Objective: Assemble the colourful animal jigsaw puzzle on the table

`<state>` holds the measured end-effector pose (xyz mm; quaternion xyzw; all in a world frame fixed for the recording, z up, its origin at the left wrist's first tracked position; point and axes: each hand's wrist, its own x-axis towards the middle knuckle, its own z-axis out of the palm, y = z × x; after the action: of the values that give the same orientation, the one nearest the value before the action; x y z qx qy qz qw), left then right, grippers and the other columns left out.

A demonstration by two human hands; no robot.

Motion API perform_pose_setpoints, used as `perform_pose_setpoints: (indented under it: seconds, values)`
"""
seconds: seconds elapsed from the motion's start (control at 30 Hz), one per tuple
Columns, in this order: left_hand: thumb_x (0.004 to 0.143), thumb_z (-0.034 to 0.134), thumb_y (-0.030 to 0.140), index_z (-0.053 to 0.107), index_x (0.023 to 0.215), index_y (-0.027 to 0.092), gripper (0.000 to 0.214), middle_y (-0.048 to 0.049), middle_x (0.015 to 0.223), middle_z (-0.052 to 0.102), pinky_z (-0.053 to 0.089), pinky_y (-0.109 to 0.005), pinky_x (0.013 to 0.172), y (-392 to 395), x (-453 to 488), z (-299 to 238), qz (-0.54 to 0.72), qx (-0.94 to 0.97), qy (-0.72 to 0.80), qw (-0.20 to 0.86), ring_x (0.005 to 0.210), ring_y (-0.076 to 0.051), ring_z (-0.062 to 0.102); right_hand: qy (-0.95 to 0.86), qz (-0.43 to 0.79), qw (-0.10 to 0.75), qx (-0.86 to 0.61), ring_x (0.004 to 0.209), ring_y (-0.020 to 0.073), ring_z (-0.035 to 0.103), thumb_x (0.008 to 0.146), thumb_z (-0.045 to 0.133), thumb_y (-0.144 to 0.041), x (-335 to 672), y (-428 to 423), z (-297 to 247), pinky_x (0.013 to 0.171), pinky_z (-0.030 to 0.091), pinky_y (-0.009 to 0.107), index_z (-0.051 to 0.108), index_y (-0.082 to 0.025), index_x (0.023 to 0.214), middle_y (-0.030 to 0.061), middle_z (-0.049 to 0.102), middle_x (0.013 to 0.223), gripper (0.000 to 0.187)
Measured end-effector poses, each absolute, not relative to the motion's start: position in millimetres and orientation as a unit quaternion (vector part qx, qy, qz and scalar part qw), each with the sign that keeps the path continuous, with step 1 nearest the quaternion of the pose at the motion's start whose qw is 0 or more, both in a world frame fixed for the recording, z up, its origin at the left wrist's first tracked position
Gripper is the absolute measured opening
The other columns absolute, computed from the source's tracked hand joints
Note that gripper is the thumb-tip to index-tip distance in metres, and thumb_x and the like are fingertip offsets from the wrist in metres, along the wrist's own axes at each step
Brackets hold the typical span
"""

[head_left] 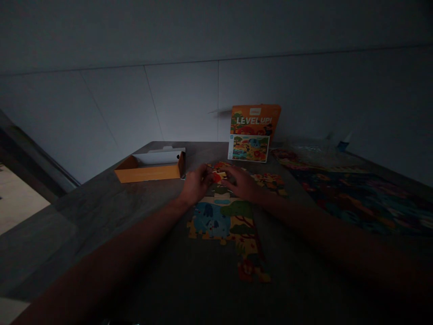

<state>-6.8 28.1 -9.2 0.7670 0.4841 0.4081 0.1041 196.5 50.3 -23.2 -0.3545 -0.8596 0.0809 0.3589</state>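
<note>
Just beyond a partly joined jigsaw puzzle (211, 221), both of my hands are close together. My left hand (197, 183) has its fingers bent and closed at the left edge of some puzzle pieces (217, 176) coloured red and yellow. From the other side, my right hand (241, 181) pinches a puzzle piece between thumb and fingers. The joined part shows blue elephants, green trees and, at its lower right, a lion. More loose pieces (270, 181) lie to the right of my right hand. The dim light hides fine detail at my fingertips.
An open orange box (150, 173) stands at the left on the grey table (135, 216). An orange "LEVEL UP!" box (255, 119) with a picture card (250, 148) leans near the wall. A dark, colourful puzzle (358, 194) and clear plastic (314, 146) lie at the right.
</note>
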Motion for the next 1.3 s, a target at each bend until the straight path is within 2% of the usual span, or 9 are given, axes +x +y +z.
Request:
perform_pose_setpoints:
  seconds: [0.07, 0.17, 0.47, 0.7, 0.9, 1.0, 1.1, 1.2, 1.3]
  values:
    - [0.089, 0.054, 0.02, 0.057, 0.105, 0.017, 0.017, -0.0046, 0.087, 0.068, 0.054, -0.029, 0.073, 29, -6, -10, 0.435, 0.749, 0.482, 0.131, 0.08, -0.019, 0.067, -0.839, 0.079, 0.362, -0.399, 0.087, 0.0206, 0.063, 0.09, 0.058, -0.027, 197, 53, -21, 0.082, 0.045, 0.031, 0.066, -0.016, 0.094, 0.0075, 0.07, 0.093, 0.014]
    - [0.084, 0.057, 0.019, 0.054, 0.117, 0.019, 0.034, -0.0022, 0.09, 0.066, 0.054, -0.028, 0.074, 29, -5, -10, 0.463, 0.72, 0.461, 0.233, 0.081, -0.017, 0.067, -0.821, 0.086, 0.367, -0.429, 0.075, 0.0171, 0.059, 0.088, 0.058, -0.026, 197, 54, -15, 0.073, 0.041, 0.028, 0.063, -0.016, 0.076, 0.0038, 0.066, 0.077, 0.017]
    - [0.081, 0.063, 0.033, 0.061, 0.08, 0.017, 0.016, -0.0003, 0.069, 0.064, 0.05, -0.027, 0.062, -5, 3, 11, 0.38, 0.763, 0.38, 0.36, 0.066, -0.016, 0.062, -0.837, 0.173, 0.291, -0.43, 0.056, 0.0117, 0.043, 0.087, 0.054, -0.032, 222, -10, 19, 0.054, 0.025, 0.026, 0.052, -0.018, 0.059, -0.0022, 0.05, 0.057, 0.031]
    - [0.084, 0.065, 0.027, 0.072, 0.102, 0.022, 0.02, -0.0066, 0.114, 0.07, 0.051, -0.04, 0.096, -22, -2, 28, 0.141, 0.893, 0.224, 0.365, 0.107, -0.024, 0.065, -0.823, 0.204, 0.222, -0.482, 0.056, 0.014, 0.052, 0.089, 0.055, -0.036, 237, -88, -5, 0.052, 0.03, 0.026, 0.061, -0.02, 0.068, 0.0017, 0.061, 0.063, 0.027]
    - [0.077, 0.074, 0.026, 0.062, 0.128, 0.03, 0.052, -0.0055, 0.157, 0.037, 0.037, -0.05, 0.116, -21, -15, 32, 0.012, 0.923, 0.21, 0.323, 0.143, -0.031, 0.039, -0.858, 0.131, 0.266, -0.419, 0.081, 0.0206, 0.063, 0.088, 0.061, -0.035, 225, -80, -9, 0.069, 0.046, 0.032, 0.068, -0.021, 0.098, 0.0082, 0.069, 0.093, 0.018]
    - [0.072, 0.079, 0.023, 0.055, 0.135, 0.032, 0.068, -0.0045, 0.16, 0.033, 0.027, -0.056, 0.12, -22, -19, 30, -0.004, 0.931, 0.231, 0.284, 0.148, -0.034, 0.028, -0.877, 0.132, 0.255, -0.385, 0.096, 0.0243, 0.063, 0.09, 0.06, -0.038, 228, -80, -12, 0.08, 0.05, 0.036, 0.064, -0.02, 0.122, 0.0126, 0.066, 0.112, 0.037]
    - [0.071, 0.08, 0.023, 0.048, 0.142, 0.031, 0.079, -0.0068, 0.155, 0.041, 0.027, -0.055, 0.12, -22, -20, 26, 0.004, 0.925, 0.254, 0.283, 0.146, -0.033, 0.032, -0.89, 0.153, 0.228, -0.364, 0.107, 0.0265, 0.061, 0.088, 0.062, -0.041, 234, -84, -10, 0.089, 0.051, 0.04, 0.055, -0.021, 0.138, 0.0142, 0.06, 0.125, 0.054]
    - [0.072, 0.078, 0.023, 0.044, 0.144, 0.027, 0.08, -0.0099, 0.152, 0.043, 0.032, -0.053, 0.118, -21, -18, 24, 0.021, 0.921, 0.25, 0.3, 0.14, -0.033, 0.04, -0.899, 0.166, 0.2, -0.353, 0.104, 0.0259, 0.061, 0.089, 0.061, -0.035, 236, -86, -5, 0.089, 0.051, 0.04, 0.061, -0.021, 0.132, 0.013, 0.061, 0.123, 0.045]
    - [0.072, 0.081, 0.026, 0.039, 0.148, 0.022, 0.088, -0.0124, 0.157, 0.036, 0.025, -0.056, 0.12, -18, -16, 23, 0.008, 0.924, 0.23, 0.305, 0.145, -0.036, 0.03, -0.901, 0.189, 0.197, -0.339, 0.104, 0.0238, 0.062, 0.089, 0.061, -0.029, 234, -85, -1, 0.09, 0.051, 0.039, 0.067, -0.019, 0.12, 0.0114, 0.062, 0.12, 0.034]
